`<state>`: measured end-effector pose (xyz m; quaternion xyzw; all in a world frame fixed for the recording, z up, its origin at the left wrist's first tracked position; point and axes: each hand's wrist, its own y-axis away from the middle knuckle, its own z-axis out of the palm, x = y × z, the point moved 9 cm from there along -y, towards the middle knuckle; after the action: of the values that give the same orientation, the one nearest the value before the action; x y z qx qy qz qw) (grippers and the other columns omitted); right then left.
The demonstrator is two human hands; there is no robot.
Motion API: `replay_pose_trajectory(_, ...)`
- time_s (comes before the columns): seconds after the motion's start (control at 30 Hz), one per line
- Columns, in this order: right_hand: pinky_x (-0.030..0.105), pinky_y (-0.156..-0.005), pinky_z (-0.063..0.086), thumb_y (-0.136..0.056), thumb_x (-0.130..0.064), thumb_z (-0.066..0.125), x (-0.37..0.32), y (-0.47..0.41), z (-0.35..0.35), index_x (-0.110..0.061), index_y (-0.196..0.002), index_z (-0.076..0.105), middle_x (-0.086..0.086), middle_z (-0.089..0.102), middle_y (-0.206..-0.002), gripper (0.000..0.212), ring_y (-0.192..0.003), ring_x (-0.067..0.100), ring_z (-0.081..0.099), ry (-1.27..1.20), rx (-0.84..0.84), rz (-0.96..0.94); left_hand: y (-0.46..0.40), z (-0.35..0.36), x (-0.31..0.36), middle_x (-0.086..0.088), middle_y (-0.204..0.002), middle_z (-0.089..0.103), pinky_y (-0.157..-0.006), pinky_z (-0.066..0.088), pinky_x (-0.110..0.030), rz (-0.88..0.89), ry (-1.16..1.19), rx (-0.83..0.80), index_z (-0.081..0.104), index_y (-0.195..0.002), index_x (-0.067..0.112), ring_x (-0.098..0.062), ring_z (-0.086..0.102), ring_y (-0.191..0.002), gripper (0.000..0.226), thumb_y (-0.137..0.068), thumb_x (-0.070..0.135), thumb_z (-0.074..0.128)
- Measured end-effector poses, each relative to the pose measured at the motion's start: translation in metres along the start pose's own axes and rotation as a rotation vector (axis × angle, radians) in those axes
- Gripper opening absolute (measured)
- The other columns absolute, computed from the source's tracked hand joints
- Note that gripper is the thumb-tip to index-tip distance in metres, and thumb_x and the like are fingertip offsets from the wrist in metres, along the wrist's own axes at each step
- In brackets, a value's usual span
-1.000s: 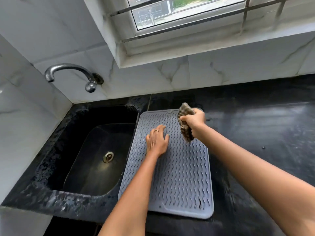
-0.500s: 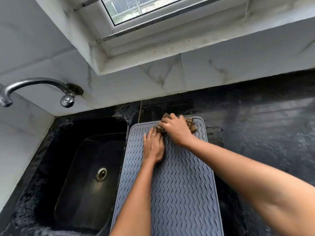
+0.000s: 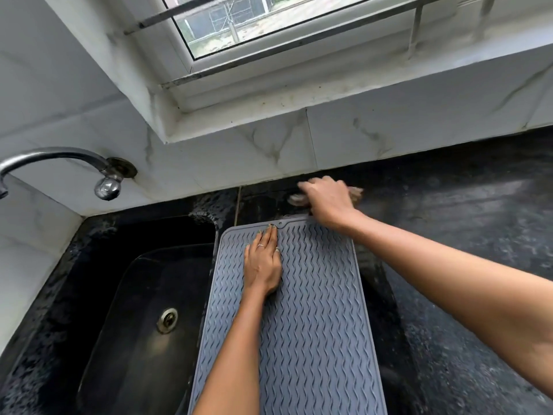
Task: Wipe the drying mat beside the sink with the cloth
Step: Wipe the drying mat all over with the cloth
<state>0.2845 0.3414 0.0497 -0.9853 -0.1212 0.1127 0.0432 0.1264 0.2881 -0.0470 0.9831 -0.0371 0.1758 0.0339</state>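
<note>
Across the right half and upper centre of the frame, one black countertop [image 3: 466,235], speckled and wet-looking. In the lower left, one black sink [image 3: 143,310] with a single round metal drain [image 3: 167,319] near its middle. Just right of the sink, filling the lower centre, one grey drying mat [image 3: 314,324] with wavy ridges, lying flat on the countertop, its far edge level with the sink's back rim. Above, along the top of the frame, one white window [image 3: 269,22] over a marble-patterned tiled wall. At the left edge, one curved metal tap [image 3: 59,160] coming out of the wall, spout pointing off frame. Two bare forearms rising from the bottom and right edges. On the mat's upper left part, left hand [image 3: 263,262] flat, palm down, fingers straight and pressed together, tips almost at the mat's far edge, one ring visible on a finger, gripping nothing. Beyond the mat's far right corner, upper centre of the frame, right hand [image 3: 329,202] blurred, fingers curled down over one brownish cloth [image 3: 354,193], bunched underneath with bits showing on both sides. Cloth over the dark countertop just past the mat's edge, close to the wall; touching the mat or not, cannot tell.
</note>
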Motion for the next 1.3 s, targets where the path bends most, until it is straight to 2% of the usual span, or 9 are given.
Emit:
replay_pose_trajectory(0.07,0.046,-0.096,0.044,-0.082,0.000,0.057,-0.017,0.004,0.021,-0.011,-0.139,0.038,0.019,0.045,-0.141,0.060,-0.123,0.035,0.048,-0.125,-0.090,0.017,-0.001,-0.001,-0.001,0.005,-0.159,0.018,-0.121,0.002,-0.035,0.008,0.005,0.008,0.018,-0.151,0.023,-0.016,0.012,-0.148,0.054,-0.100,0.020,0.035)
replay_pose_trajectory(0.2,0.044,-0.104,0.033,-0.093,-0.006,0.041,-0.056,0.049,0.059,-0.003,-0.135,0.041,0.017,0.048,-0.138,0.043,-0.126,0.031,0.044,-0.035,-0.055,-0.038,0.001,-0.001,-0.002,0.003,-0.158,0.022,-0.119,0.004,-0.034,0.029,0.010,0.027,0.022,-0.150,0.021,-0.017,0.015,-0.147,0.053,-0.097,0.020,0.026)
replay_pose_trajectory(0.37,0.036,-0.071,0.045,-0.082,-0.007,0.059,-0.077,0.113,0.044,-0.009,-0.085,0.070,0.007,0.072,-0.086,0.012,-0.078,0.026,0.064,-0.134,0.114,-0.127,-0.001,0.002,-0.003,0.007,-0.159,0.016,-0.119,0.002,-0.034,0.029,-0.014,-0.019,0.016,-0.151,0.025,-0.017,0.010,-0.148,0.050,-0.102,0.022,0.028)
replay_pose_trajectory(0.47,0.026,-0.054,0.041,-0.067,-0.006,0.071,-0.086,0.131,0.034,-0.013,-0.059,0.067,0.001,0.067,-0.058,0.011,-0.052,0.020,0.062,-0.195,0.024,-0.216,-0.003,0.002,-0.003,0.007,-0.160,0.011,-0.118,0.000,-0.036,0.020,-0.038,-0.054,0.012,-0.151,0.025,-0.016,0.007,-0.148,0.052,-0.103,0.024,0.029)
replay_pose_trajectory(0.57,0.024,-0.053,0.043,-0.073,-0.009,0.052,-0.082,0.100,0.018,-0.012,-0.063,0.070,0.003,0.069,-0.060,0.021,-0.053,0.020,0.065,-0.225,0.019,-0.271,-0.005,0.005,-0.005,0.005,-0.161,0.008,-0.118,0.000,-0.037,0.008,-0.030,-0.114,0.010,-0.151,0.025,-0.017,0.005,-0.148,0.052,-0.103,0.025,0.030)
replay_pose_trajectory(0.8,0.042,-0.089,0.040,-0.090,-0.006,0.043,-0.039,0.032,0.051,-0.007,-0.124,0.052,0.012,0.058,-0.124,0.035,-0.113,0.031,0.051,0.050,0.002,0.078,-0.008,0.009,-0.009,0.006,-0.161,0.006,-0.118,-0.004,-0.038,0.021,0.018,-0.143,0.010,-0.151,0.026,-0.015,0.002,-0.149,0.052,-0.103,0.022,0.030)
replay_pose_trajectory(1.03,0.037,-0.065,0.048,-0.069,0.002,0.071,-0.075,0.136,0.034,-0.009,-0.072,0.070,0.005,0.072,-0.073,0.011,-0.067,0.022,0.064,-0.082,0.214,-0.034,-0.008,0.009,-0.009,0.009,-0.160,0.003,-0.118,-0.005,-0.039,0.014,-0.042,-0.129,0.006,-0.151,0.028,-0.015,0.000,-0.149,0.053,-0.103,0.024,0.027)
replay_pose_trajectory(1.13,0.029,-0.056,0.044,-0.057,0.001,0.075,-0.088,0.168,0.025,-0.013,-0.059,0.069,0.001,0.068,-0.059,0.015,-0.053,0.020,0.061,-0.137,0.109,-0.095,-0.008,0.010,-0.009,0.010,-0.160,0.003,-0.118,-0.004,-0.039,0.012,-0.036,-0.133,0.005,-0.151,0.028,-0.015,0.000,-0.149,0.052,-0.103,0.026,0.026)
replay_pose_trajectory(1.3,0.028,-0.059,0.045,-0.076,-0.007,0.052,-0.087,0.169,0.039,-0.014,-0.074,0.069,0.000,0.067,-0.071,0.018,-0.071,0.024,0.063,-0.435,-0.362,0.048,-0.007,0.011,-0.009,0.009,-0.161,0.003,-0.118,-0.004,-0.039,0.015,-0.037,-0.133,0.005,-0.151,0.028,-0.014,-0.001,-0.148,0.052,-0.103,0.027,0.026)
